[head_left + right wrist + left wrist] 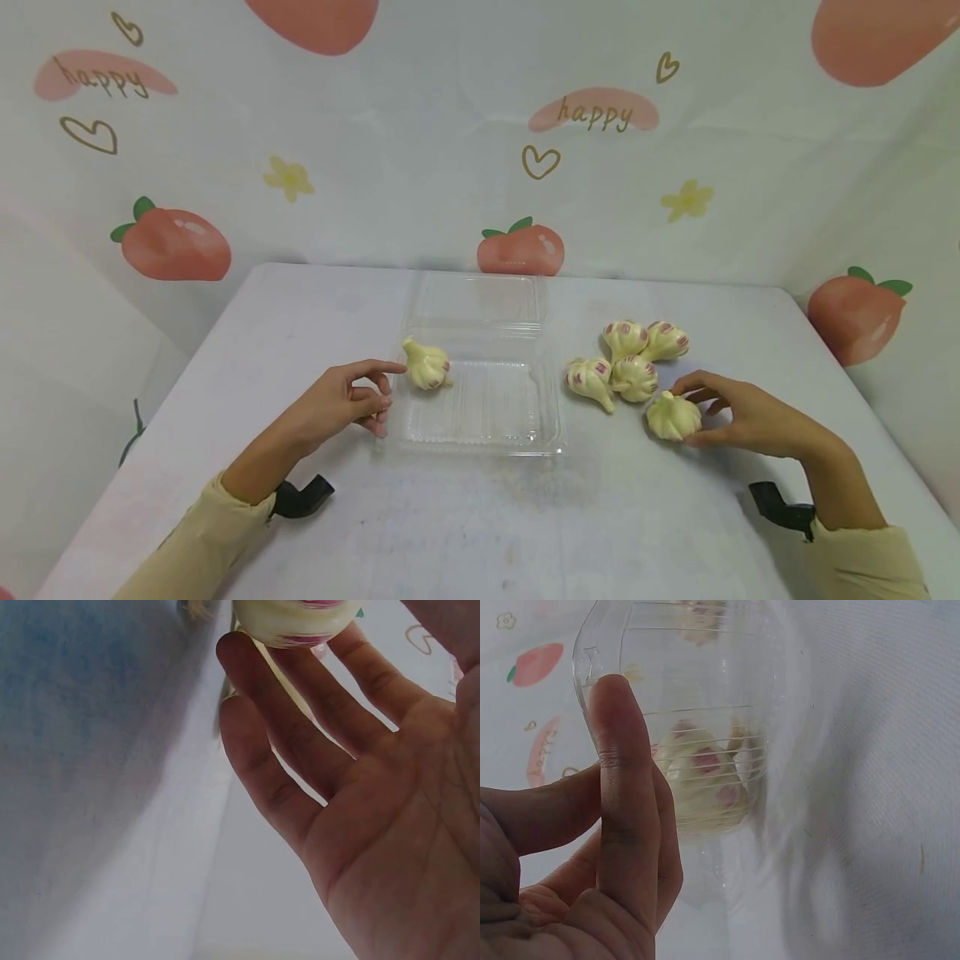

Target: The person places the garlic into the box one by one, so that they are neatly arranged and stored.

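Note:
In the head view, my right hand [750, 417] has its thumb and fingers around a pale garlic bulb [673, 417] on the table. The right wrist view shows this bulb [296, 619], with purple marks, by the fingertips. My left hand [337, 404] is at the left side of a clear plastic box [551, 446], its index finger stretched toward the rim and the other fingers loosely bent. Inside the box, at its left, lies one garlic bulb [427, 365]. Through the clear wall, the left wrist view shows that bulb [701, 780] beyond my index finger.
Several more garlic bulbs [636, 377] lie clustered between the box and my right hand. The box's lid [476, 300] is folded back toward the rear edge of the white table [480, 525]. Behind hangs a cloth [420, 125] printed with peaches.

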`<state>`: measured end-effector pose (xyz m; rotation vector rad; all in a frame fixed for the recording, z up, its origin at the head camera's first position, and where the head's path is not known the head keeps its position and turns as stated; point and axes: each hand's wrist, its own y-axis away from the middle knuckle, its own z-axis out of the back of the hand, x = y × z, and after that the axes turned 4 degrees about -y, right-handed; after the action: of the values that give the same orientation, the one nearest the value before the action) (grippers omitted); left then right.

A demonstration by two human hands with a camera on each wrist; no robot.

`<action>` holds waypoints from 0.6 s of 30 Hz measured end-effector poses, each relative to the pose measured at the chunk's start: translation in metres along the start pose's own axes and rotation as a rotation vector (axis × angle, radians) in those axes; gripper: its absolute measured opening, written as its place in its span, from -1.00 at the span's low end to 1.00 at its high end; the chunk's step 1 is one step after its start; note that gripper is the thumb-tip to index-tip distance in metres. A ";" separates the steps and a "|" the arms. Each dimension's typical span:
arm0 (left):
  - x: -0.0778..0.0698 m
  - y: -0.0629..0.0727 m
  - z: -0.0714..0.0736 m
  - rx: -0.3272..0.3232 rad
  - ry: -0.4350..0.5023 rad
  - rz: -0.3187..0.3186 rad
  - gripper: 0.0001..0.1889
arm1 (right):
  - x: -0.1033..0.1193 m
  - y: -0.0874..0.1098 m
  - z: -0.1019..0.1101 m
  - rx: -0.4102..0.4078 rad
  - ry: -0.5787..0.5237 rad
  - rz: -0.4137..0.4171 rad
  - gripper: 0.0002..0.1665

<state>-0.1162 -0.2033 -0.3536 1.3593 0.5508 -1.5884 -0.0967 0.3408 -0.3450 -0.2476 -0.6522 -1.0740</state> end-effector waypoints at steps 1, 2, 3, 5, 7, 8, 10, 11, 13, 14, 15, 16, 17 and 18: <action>0.000 0.000 0.000 -0.001 0.000 0.001 -0.49 | 0.000 0.000 0.000 0.004 -0.015 0.001 -0.32; 0.000 0.000 0.000 -0.001 -0.001 0.003 -0.49 | -0.001 -0.001 -0.001 0.006 -0.025 0.005 -0.32; 0.000 0.000 0.000 -0.002 -0.001 0.004 -0.49 | -0.001 -0.001 -0.002 0.008 -0.035 0.008 -0.32; 0.000 -0.001 -0.001 -0.004 -0.002 0.005 -0.49 | -0.001 -0.002 -0.003 0.006 -0.048 0.019 -0.33; -0.001 -0.001 -0.001 -0.004 -0.003 0.005 -0.49 | -0.001 -0.003 -0.004 0.008 -0.053 0.026 -0.33; -0.001 0.000 -0.001 -0.004 -0.004 0.003 -0.49 | -0.001 -0.003 -0.005 0.004 -0.046 0.033 -0.33; -0.001 0.000 -0.001 0.000 -0.008 -0.006 -0.49 | -0.001 -0.003 -0.006 -0.015 -0.033 0.038 -0.33; -0.001 0.000 0.000 0.002 -0.011 -0.012 -0.50 | -0.001 -0.004 -0.007 -0.027 -0.025 0.041 -0.33; -0.001 0.001 0.000 0.007 -0.013 -0.024 -0.50 | -0.001 -0.004 -0.008 -0.055 -0.004 0.046 -0.32; -0.001 0.001 0.000 0.008 -0.013 -0.029 -0.50 | 0.000 -0.004 -0.008 -0.069 0.005 0.049 -0.31; 0.000 0.002 0.000 0.010 -0.011 -0.034 -0.50 | 0.000 -0.005 -0.007 -0.081 0.011 0.048 -0.31; 0.000 0.002 0.000 0.011 -0.008 -0.036 -0.50 | 0.001 -0.005 -0.007 -0.087 0.018 0.053 -0.30; 0.000 0.002 0.000 0.011 -0.006 -0.036 -0.49 | 0.001 -0.005 -0.006 -0.090 0.023 0.054 -0.30; 0.000 0.001 0.000 0.013 -0.003 -0.038 -0.49 | 0.002 -0.005 -0.006 -0.091 0.031 0.052 -0.30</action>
<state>-0.1152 -0.2042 -0.3532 1.3632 0.5684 -1.6265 -0.0981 0.3348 -0.3490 -0.3242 -0.5675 -1.0568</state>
